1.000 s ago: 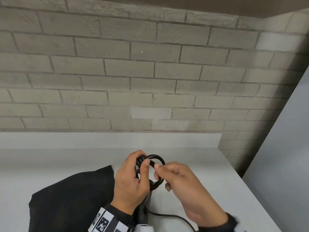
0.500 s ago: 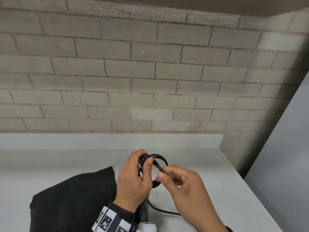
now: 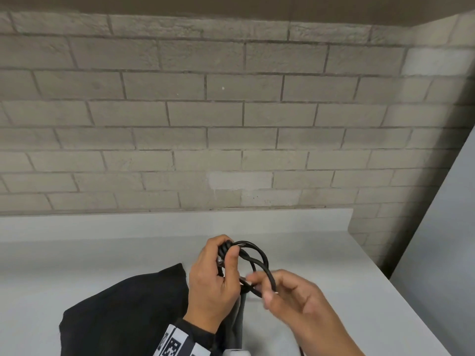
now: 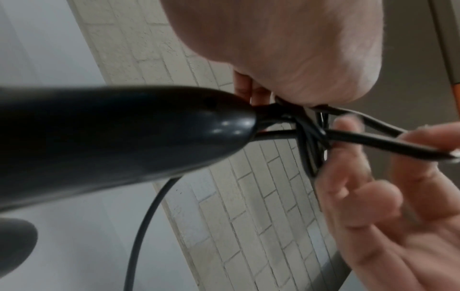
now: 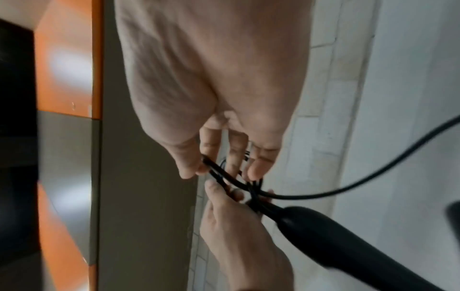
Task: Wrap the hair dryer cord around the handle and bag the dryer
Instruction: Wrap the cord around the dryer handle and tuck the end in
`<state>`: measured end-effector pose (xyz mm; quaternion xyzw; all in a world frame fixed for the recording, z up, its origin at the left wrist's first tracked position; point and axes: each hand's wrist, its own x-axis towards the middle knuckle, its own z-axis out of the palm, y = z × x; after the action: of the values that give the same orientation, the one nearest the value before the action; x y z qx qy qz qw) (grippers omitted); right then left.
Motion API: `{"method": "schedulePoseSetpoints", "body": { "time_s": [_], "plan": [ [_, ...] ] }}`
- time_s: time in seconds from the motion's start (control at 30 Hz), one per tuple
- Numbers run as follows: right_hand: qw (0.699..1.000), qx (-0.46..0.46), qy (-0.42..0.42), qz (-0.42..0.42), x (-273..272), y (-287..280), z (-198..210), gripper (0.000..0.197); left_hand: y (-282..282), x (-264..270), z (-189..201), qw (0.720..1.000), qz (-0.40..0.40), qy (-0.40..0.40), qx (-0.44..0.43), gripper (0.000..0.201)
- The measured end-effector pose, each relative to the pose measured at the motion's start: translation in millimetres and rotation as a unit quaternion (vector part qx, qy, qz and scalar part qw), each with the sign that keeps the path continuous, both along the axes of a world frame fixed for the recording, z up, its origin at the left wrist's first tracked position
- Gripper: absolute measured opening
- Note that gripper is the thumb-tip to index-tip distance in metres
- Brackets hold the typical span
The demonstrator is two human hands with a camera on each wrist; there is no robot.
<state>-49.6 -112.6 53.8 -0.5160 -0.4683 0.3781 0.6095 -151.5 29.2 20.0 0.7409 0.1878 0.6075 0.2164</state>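
Black cord (image 3: 253, 255) loops sit pinched in your left hand (image 3: 213, 283) grip; your right hand (image 3: 295, 301) pinches one loop. Only wrist views show the dryer handle (image 4: 112, 137). Bag (image 3: 123, 312) lies on white surface (image 3: 77, 260) before brick wall (image 3: 231, 111).

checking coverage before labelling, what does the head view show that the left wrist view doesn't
Only the head view shows the black bag lying on the white counter, left of the hands, and the marker band on the left wrist. Only the left wrist view shows the dryer handle's rounded end, where the cord exits. Both show the left hand gripping the coiled cord and the right hand pinching a loop.
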Motion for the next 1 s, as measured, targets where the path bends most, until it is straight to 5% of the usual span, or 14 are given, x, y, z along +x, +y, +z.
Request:
{"method": "schedulePoseSetpoints", "body": {
  "time_s": [0.2,0.27,0.37,0.43,0.57,0.63,0.7,0.73,0.8,0.93,1.0],
  "plan": [
    [0.996,0.052,0.021,-0.067,-8,2,-24,0.051,4,0,-1,1.0,0.008,0.003,-0.006,0.03],
    [0.988,0.028,0.151,-0.02,-6,-1,-17,0.053,6,0,-2,1.0,0.006,-0.002,-0.009,0.031],
    [0.937,-0.087,0.312,0.128,5,-10,-13,0.048,9,-5,-1,0.999,0.01,-0.009,-0.029,0.022],
    [0.942,-0.09,0.278,0.164,13,-18,-18,0.045,15,-12,1,0.998,0.021,-0.024,-0.061,0.01],
    [0.964,-0.026,0.247,0.094,31,-36,-49,0.014,26,-26,-1,0.995,0.034,-0.02,-0.089,0.01],
    [0.948,0.038,0.312,0.051,42,-49,-59,0.018,24,-28,0,0.996,0.024,-0.015,-0.088,0.014],
    [0.966,0.027,0.257,-0.019,42,-55,-56,0.03,21,-27,2,0.997,0.011,-0.002,-0.079,0.016],
    [0.972,-0.038,0.233,-0.008,39,-57,-59,0.055,19,-26,2,0.997,0.006,0.003,-0.079,0.015],
    [0.985,-0.136,0.084,-0.069,46,-74,-53,0.08,19,-24,2,0.997,0.001,0.013,-0.078,0.015],
    [0.965,-0.234,-0.048,-0.104,63,-87,-35,0.078,16,-19,1,0.998,-0.003,0.028,-0.064,0.016],
    [0.958,-0.244,-0.044,-0.141,70,-92,-32,0.069,14,-17,1,0.997,-0.011,0.023,-0.074,0.018]
  ]
}}
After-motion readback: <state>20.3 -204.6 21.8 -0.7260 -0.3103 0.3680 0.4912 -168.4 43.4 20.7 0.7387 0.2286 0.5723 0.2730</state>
